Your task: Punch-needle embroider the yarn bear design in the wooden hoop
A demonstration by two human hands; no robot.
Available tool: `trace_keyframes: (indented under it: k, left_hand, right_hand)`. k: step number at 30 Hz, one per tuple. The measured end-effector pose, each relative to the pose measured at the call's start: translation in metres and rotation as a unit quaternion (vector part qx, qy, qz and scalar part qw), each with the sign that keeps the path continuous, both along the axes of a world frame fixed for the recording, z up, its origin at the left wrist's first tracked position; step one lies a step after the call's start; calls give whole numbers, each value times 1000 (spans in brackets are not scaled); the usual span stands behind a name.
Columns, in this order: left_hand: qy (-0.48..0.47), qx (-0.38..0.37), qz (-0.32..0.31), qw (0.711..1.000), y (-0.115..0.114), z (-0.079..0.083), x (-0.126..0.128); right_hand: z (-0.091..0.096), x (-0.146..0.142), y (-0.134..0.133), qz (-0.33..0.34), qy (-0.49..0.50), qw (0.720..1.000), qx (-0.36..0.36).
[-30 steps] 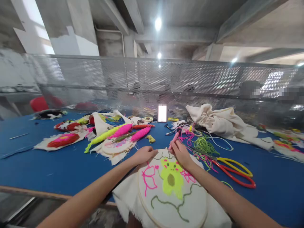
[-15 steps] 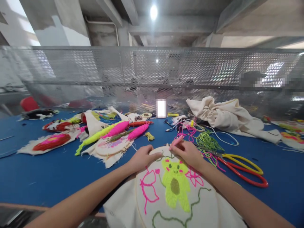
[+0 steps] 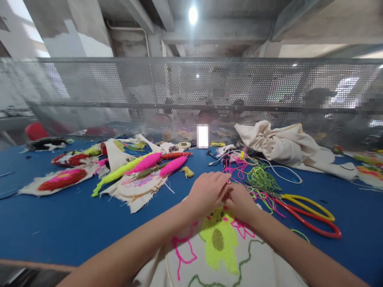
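An embroidery hoop (image 3: 168, 265) holds white cloth with a yellow-green stitched bear (image 3: 220, 247), pink outlines and a dark green line. My left hand (image 3: 206, 191) is over the hoop's far edge, its bent fingers reaching across to my right hand. My right hand (image 3: 241, 201) meets it there with fingers curled in. Both sets of fingers are pressed together, hiding the hoop's top, the bear's head and whatever is between them. Right of my right hand are large scissors (image 3: 308, 215) with yellow and red handles, beside tangled green yarn (image 3: 263, 177).
On the blue table (image 3: 60, 227) at left lie pink yarn skeins (image 3: 173, 165), a yellow skein (image 3: 122, 171), a smaller hooped cloth (image 3: 134, 191) and stitched pieces. Crumpled cream cloth (image 3: 278, 145) is at back right. A perforated metal screen (image 3: 179, 87) runs across the back.
My left hand has moved right, from the hoop's upper left rim onto my right hand's fingers. My right hand has shifted slightly right and down. Less of the bear's head shows.
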State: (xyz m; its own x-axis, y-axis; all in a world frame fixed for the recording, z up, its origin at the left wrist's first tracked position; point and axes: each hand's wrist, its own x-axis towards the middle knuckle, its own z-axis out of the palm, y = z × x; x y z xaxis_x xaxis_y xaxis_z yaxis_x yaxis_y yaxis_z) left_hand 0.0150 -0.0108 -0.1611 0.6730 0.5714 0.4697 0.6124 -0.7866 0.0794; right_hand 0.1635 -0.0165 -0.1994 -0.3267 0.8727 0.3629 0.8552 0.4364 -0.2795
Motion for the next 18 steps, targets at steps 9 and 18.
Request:
trace_keyframes:
  k: [9,18]
  left_hand:
    - [-81,-73,57,992,3,-9,-14]
    - [-179,-161,50,969,11,-7,-19]
  right_hand:
    - [16,6,-5,-9,-52,998,27]
    - [22,12,-7,81,291,953,-9]
